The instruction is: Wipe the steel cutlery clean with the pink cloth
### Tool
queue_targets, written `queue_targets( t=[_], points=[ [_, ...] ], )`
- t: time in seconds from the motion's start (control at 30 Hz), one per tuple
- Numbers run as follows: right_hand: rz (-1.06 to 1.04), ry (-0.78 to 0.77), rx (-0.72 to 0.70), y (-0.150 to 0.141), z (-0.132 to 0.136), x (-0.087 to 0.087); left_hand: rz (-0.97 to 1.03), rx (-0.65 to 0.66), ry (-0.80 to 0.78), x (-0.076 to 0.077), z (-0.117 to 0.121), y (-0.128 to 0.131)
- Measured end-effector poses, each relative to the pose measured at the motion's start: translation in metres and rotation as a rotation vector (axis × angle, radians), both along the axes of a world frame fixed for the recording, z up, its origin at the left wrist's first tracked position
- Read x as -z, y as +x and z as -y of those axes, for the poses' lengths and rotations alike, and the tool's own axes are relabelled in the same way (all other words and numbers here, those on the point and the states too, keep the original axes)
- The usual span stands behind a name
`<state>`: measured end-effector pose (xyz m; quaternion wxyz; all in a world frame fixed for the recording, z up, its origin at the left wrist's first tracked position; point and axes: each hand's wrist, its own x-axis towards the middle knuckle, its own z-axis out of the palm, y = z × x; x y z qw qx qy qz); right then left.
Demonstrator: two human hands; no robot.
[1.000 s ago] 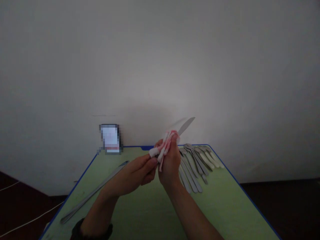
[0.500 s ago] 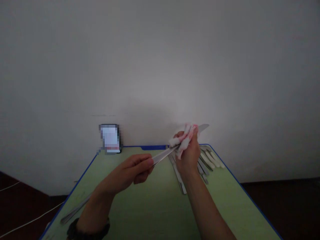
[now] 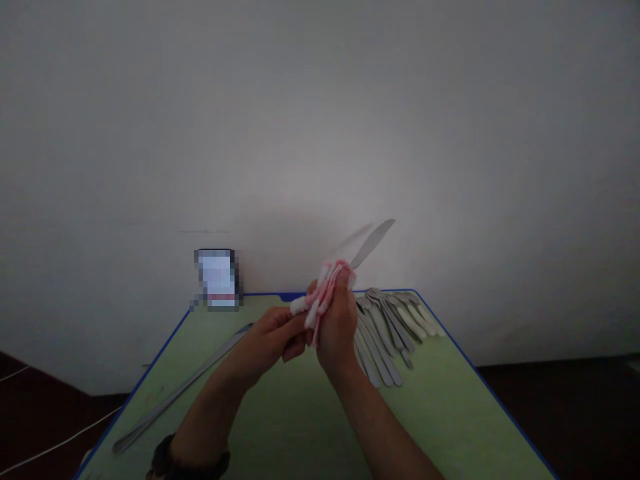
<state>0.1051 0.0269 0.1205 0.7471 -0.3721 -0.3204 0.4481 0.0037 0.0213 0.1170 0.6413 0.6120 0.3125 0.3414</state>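
Observation:
A silver table knife point(image 3: 374, 243) points up and to the right above the table's far edge, its blade bare against the wall. My left hand point(image 3: 279, 337) is closed around the handle end, which the fingers mostly hide. Wrapped round the knife's middle is a crumpled pink and white cloth point(image 3: 326, 293). My right hand point(image 3: 340, 323) is closed on that cloth, with the thumb on top, close to the left fingertips. Beyond the right hand lies a row of cutlery point(image 3: 385, 327), metal handles towards me.
The green table point(image 3: 295, 420) has a blue rim and stands against a pale wall point(image 3: 320, 120). A long metal utensil point(image 3: 175, 393) lies slanted at the left. A phone with a blurred screen point(image 3: 217, 277) leans at the back left. White-handled cutlery point(image 3: 423, 319) lies far right.
My right hand slid with the cloth outwards along the knife towards the blade tip, then came back to the handle end. My left hand kept hold of the handle.

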Motion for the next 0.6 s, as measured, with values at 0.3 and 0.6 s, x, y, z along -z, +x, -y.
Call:
queue_targets(
  t=[0.3,0.6],
  points=[
    [-0.263,0.03,0.102,0.025,-0.01,-0.016,0.015,0.159,-0.041,-0.001,0.005,-0.021],
    [-0.072,-0.089,0.028,-0.001,-0.001,-0.002,0.093,0.103,-0.096,0.004,0.002,-0.004]
  ],
)
